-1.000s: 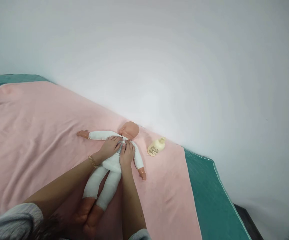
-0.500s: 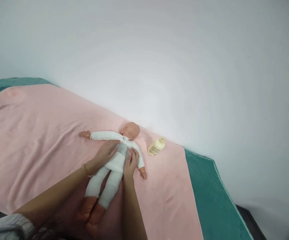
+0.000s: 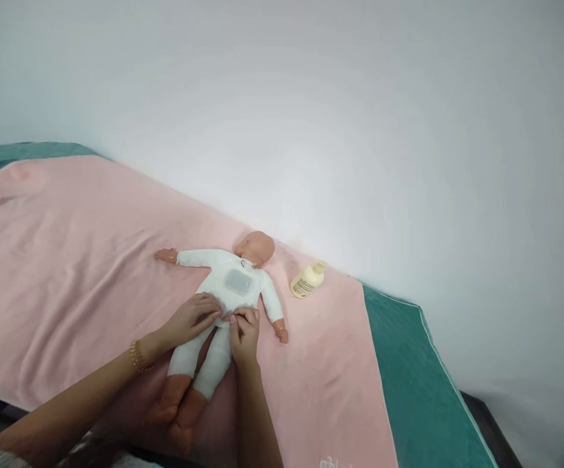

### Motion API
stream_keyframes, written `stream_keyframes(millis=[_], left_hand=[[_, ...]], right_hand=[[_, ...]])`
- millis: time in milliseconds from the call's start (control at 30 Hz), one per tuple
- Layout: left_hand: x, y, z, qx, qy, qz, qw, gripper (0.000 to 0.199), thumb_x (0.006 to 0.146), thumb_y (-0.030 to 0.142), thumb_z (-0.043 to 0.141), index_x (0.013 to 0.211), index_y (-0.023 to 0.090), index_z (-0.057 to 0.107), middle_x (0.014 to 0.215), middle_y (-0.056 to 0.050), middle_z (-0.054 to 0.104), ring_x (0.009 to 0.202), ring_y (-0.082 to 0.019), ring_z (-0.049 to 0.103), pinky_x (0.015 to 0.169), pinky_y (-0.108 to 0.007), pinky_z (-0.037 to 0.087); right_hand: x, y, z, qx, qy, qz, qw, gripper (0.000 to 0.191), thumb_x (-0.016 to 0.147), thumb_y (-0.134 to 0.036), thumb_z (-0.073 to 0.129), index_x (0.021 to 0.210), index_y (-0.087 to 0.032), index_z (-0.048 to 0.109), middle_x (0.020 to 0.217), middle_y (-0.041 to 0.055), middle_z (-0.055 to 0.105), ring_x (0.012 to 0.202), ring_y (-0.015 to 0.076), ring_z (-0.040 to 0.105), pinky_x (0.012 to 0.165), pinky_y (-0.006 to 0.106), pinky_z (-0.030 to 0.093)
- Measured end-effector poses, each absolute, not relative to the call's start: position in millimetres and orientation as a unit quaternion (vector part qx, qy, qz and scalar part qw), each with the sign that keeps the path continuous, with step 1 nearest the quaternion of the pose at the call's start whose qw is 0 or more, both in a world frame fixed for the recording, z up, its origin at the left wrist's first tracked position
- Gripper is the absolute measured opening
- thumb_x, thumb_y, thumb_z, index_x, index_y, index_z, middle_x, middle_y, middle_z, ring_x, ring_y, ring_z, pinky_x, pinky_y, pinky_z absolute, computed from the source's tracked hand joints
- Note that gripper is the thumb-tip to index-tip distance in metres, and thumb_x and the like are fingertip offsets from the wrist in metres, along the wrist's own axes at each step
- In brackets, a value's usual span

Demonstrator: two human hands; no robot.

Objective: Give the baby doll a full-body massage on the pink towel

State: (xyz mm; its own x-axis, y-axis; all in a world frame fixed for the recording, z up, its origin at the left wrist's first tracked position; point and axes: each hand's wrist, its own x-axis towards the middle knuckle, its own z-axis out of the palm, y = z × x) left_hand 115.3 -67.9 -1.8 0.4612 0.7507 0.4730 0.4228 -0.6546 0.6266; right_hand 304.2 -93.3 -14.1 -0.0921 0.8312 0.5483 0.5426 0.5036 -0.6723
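A baby doll (image 3: 235, 265) with a white cloth body and orange-brown limbs lies on its back, its head toward the wall and arms spread. On its chest is a grey rectangular patch (image 3: 238, 281). At the doll's lower belly, my left hand (image 3: 198, 316) comes in from the left, its fingers bent and closed on the white cloth. My right hand (image 3: 246, 333) is opposite, close beside it, with fingers curled and pinching the cloth by the waist. The fingertips partly hide the fabric they hold. A bracelet (image 3: 138, 356) circles my left wrist.
Beside the doll's head, a cream pump bottle (image 3: 307, 281) lies tilted on the pink blanket (image 3: 330, 364). Green covering (image 3: 418, 377) shows past the blanket's right end. The white wall (image 3: 311, 130) borders the far edge.
Both hands have moved down from the doll's chest to its lower belly, uncovering the grey patch. Their fingers went from lying flat to curled. The doll and bottle stay in place.
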Motion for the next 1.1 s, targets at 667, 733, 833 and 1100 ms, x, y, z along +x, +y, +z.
stream_keyframes(millis=[667,733,833,1100], left_hand=[[113.5,-66.6,-9.8,0.804,0.404,0.397,0.181,0.029,0.099,0.035,0.043,0.110,0.022,0.066,0.115,-0.006,0.070,0.114,-0.023,0.059,0.101,-0.041,0.041],[114.3,-64.2,-9.9,0.805,0.408,0.389,0.184,0.030,0.099,0.037,0.043,0.108,0.023,0.068,0.112,-0.006,0.071,0.111,-0.023,0.061,0.100,-0.040,0.043],[115.2,-63.5,-11.1,0.805,0.414,0.384,0.181,0.030,0.098,0.038,0.044,0.106,0.023,0.069,0.111,-0.005,0.072,0.109,-0.023,0.062,0.099,-0.040,0.044],[112.3,-65.2,-22.5,0.811,0.403,0.403,0.133,0.033,0.096,0.036,0.048,0.124,0.024,0.061,0.131,-0.008,0.063,0.123,-0.025,0.055,0.107,-0.045,0.037]], right_hand=[[301.7,-90.8,-16.0,-0.505,-0.712,0.131,0.470,0.035,0.101,-0.029,0.038,0.098,-0.023,0.073,0.102,0.0069,0.064,0.104,0.0209,0.057,0.094,0.037,0.040],[300.8,-89.2,-15.7,-0.513,-0.710,0.131,0.464,0.036,0.101,-0.029,0.038,0.095,-0.023,0.073,0.099,0.0062,0.064,0.102,0.0204,0.057,0.093,0.037,0.040],[300.2,-88.9,-15.3,-0.519,-0.710,0.127,0.459,0.037,0.101,-0.029,0.037,0.094,-0.023,0.073,0.098,0.0062,0.065,0.102,0.0204,0.058,0.093,0.037,0.040],[302.2,-92.2,-15.6,-0.518,-0.727,0.099,0.439,0.034,0.100,-0.033,0.037,0.114,-0.023,0.067,0.120,0.0105,0.060,0.118,0.0240,0.052,0.102,0.043,0.038]])
